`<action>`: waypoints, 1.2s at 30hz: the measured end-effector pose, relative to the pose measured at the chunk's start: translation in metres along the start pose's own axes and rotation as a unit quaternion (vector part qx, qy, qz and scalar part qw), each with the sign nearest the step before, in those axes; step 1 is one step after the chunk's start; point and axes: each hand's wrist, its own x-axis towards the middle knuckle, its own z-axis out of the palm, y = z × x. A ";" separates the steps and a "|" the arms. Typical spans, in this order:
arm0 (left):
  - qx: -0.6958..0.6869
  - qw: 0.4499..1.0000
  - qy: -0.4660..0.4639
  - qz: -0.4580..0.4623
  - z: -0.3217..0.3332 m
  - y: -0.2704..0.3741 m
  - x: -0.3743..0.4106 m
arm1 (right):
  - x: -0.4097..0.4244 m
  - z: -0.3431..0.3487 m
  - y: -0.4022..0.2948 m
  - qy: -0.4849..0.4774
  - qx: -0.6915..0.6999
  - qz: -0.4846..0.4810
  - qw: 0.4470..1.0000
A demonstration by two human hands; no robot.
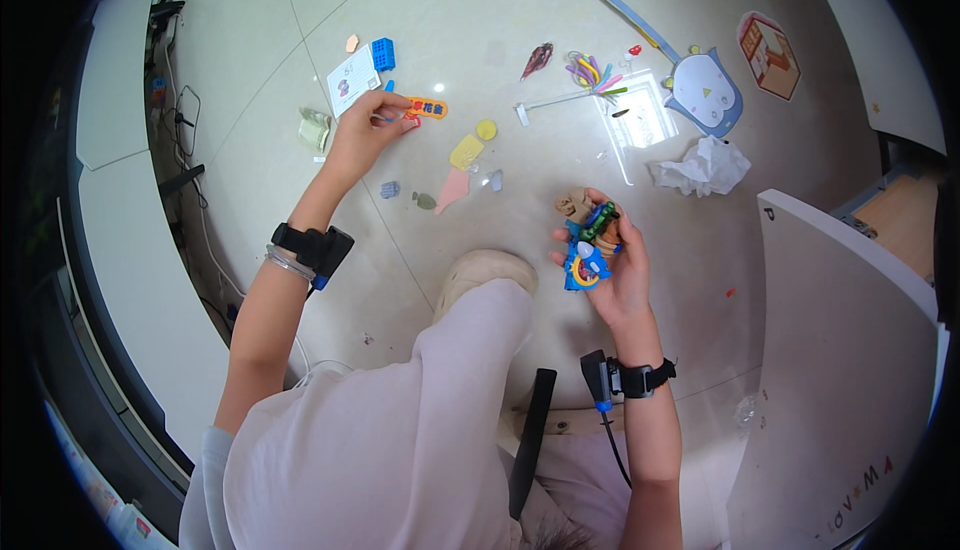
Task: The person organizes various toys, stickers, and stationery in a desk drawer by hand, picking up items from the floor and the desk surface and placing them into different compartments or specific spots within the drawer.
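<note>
Over the floor point(420, 250), my left hand point(364, 130) has its fingertips at the left end of an orange tag point(431, 108) that bears writing. A small red piece point(412, 122) shows by the thumb. Whether the fingers grip either one cannot be told. Close by lie a white printed card point(349, 81), a blue perforated block point(383, 54) and a small blue piece point(389, 86). My right hand point(622, 287) is palm up, holding a cluster of small toys: a blue rocket-like toy point(587, 265), a green piece point(598, 224) and a crumpled brown piece point(576, 205).
Yellow paper point(466, 152), pink paper point(453, 190), bundled colored strips point(592, 74), a penguin-shaped cutout point(705, 92) and crumpled white tissue point(705, 167) are scattered ahead. A green crumpled paper point(314, 130) lies left. White furniture point(832, 347) stands at right; cables point(180, 119) run along the left.
</note>
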 end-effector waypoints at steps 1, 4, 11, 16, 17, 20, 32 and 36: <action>0.014 1.000 0.015 -0.011 -0.002 -0.002 -0.001 | 0.000 -0.001 -0.001 -0.002 0.001 -0.002 1.000; 0.044 0.998 0.041 -0.003 -0.009 -0.012 -0.003 | -0.001 -0.005 -0.003 -0.005 0.005 -0.008 1.000; 0.022 0.995 0.040 0.084 0.012 0.009 -0.015 | -0.005 -0.004 0.000 -0.043 -0.019 -0.033 0.998; 0.023 0.995 -0.046 0.091 0.025 0.043 -0.019 | -0.006 0.005 -0.001 -0.058 -0.013 -0.023 0.998; 0.011 0.993 -0.053 0.108 0.029 0.047 -0.021 | -0.006 0.006 -0.002 -0.050 -0.022 -0.021 0.998; -0.007 0.993 -0.085 0.080 0.033 0.065 -0.025 | -0.008 0.009 -0.002 -0.030 -0.033 -0.021 0.999; 0.010 0.994 -0.035 0.101 0.038 0.065 -0.028 | -0.009 0.014 -0.002 -0.050 -0.056 -0.041 0.996; -0.008 0.995 -0.018 0.095 0.043 0.064 -0.028 | -0.022 0.027 -0.009 -0.044 -0.084 -0.041 0.995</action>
